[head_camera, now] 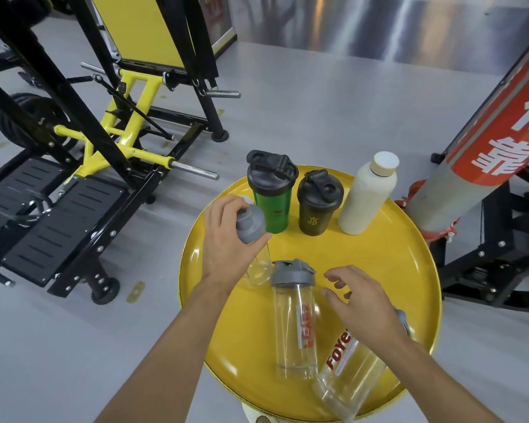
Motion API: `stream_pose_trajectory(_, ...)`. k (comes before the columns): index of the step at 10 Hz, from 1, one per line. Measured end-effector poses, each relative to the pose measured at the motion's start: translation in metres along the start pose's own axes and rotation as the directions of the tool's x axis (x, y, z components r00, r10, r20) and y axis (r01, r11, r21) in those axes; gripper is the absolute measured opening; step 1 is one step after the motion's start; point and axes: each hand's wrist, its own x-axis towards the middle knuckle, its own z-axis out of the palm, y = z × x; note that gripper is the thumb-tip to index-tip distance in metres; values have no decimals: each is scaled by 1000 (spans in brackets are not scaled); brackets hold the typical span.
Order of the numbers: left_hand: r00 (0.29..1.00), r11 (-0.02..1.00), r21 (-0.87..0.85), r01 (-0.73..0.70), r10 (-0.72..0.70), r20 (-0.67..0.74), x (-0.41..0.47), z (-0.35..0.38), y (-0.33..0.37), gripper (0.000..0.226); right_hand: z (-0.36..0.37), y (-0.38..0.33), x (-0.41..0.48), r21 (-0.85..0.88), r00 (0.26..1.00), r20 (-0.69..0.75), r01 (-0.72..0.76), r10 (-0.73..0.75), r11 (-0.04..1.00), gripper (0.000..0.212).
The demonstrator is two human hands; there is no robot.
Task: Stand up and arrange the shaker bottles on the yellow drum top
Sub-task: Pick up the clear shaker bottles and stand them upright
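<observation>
**Right hand is nearest to the lying bottle**

Nearest to the person, at the front right of the yellow drum top (394, 270), a clear bottle with red letters (348, 374) lies on its side. Its long axis runs from the near edge up and to the right, with the base toward the person and the grey cap end mostly hidden behind the right wrist. The right hand (361, 300) hovers just above it, fingers spread and loosely curled, holding nothing. This is the relation that matters: the bottle lies directly under and a little behind this hand, so the right hand is the natural one to lift it.

Just to the left, a second clear bottle with a grey lid (293, 319) seems to stand upright (the wide lens makes it hard to be sure).

Further on, the left hand (226, 236) is closed around the grey cap of a third clear bottle (258, 270), which stands near the left rim.

At the far side, a green bottle (272, 196), a black bottle (318, 206) and a cream bottle (367, 196) stand in a row.
</observation>
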Motion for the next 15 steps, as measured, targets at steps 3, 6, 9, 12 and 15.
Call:
stream_pose_trajectory(3,982,983,26,-180,181,-46,-10,10,-6,71,5,-1,-4,4,1000,-5,-30,30,1000,25)
stream_pose_trajectory(6,984,983,-62,-171,167,-67,-18,14,-5,71,13,-8,1,17,998,32,-51,50,999,30)
stream_pose_trajectory(9,1000,991,-133,-13,15,15,-30,5,-3,86,21,-17,10,50,981,88,-176,172,983,66)
stream_pose_trajectory(12,995,979,-180,92,-83,61,-35,4,-5,107,26,-25,22,65,952,176,-265,251,962,96)
stream_pose_trajectory(15,974,955,-215,206,-178,140,-47,-2,-14,114,29,-27,21,91,944,206,-282,259,955,102)
